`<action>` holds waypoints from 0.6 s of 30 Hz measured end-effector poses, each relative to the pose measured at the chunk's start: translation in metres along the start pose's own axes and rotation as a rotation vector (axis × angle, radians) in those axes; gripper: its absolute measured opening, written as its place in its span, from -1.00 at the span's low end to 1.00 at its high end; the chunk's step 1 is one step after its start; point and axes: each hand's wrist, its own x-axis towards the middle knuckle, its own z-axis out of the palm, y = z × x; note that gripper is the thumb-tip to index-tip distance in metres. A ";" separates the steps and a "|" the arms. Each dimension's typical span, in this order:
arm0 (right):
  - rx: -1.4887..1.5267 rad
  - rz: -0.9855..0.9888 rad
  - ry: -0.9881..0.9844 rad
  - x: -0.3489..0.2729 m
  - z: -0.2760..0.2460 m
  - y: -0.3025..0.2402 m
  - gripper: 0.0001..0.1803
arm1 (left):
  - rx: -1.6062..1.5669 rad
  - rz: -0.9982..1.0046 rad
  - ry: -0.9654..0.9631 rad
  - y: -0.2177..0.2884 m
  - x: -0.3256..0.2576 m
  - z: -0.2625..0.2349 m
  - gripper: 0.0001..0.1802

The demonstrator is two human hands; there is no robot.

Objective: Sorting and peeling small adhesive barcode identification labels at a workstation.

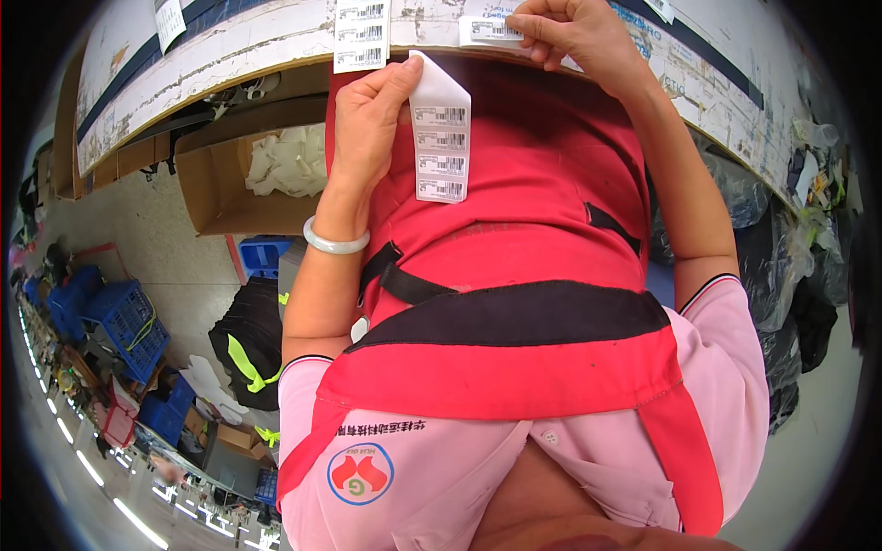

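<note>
My left hand is closed, thumb and fingers pinching the folded top of a white strip of barcode stickers. The strip hangs in front of the red apron, several printed stickers facing up. At the table's near edge, my right hand has its thumb and forefinger pinched at the right end of a small white barcode label. Those fingertips cover part of the label. Just beyond my left hand, another sheet of barcode stickers lies at the table edge, cut off by the top of the picture.
The worn white table spans the top, with dark strips on it and a white tag at left. Below it stands a cardboard box with pale material inside. Blue crates are at left; plastic-wrapped bags at right.
</note>
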 end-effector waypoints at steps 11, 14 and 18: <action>-0.064 0.024 0.012 -0.001 0.005 -0.009 -0.85 | -0.008 -0.016 -0.008 -0.001 0.000 -0.002 -0.72; -0.107 0.012 0.030 -0.003 0.006 -0.011 -0.84 | 0.000 -0.013 -0.005 -0.001 0.000 -0.001 -0.72; -0.116 0.010 0.031 -0.005 0.007 -0.013 -0.84 | -0.001 -0.009 -0.010 -0.003 -0.001 -0.001 -0.72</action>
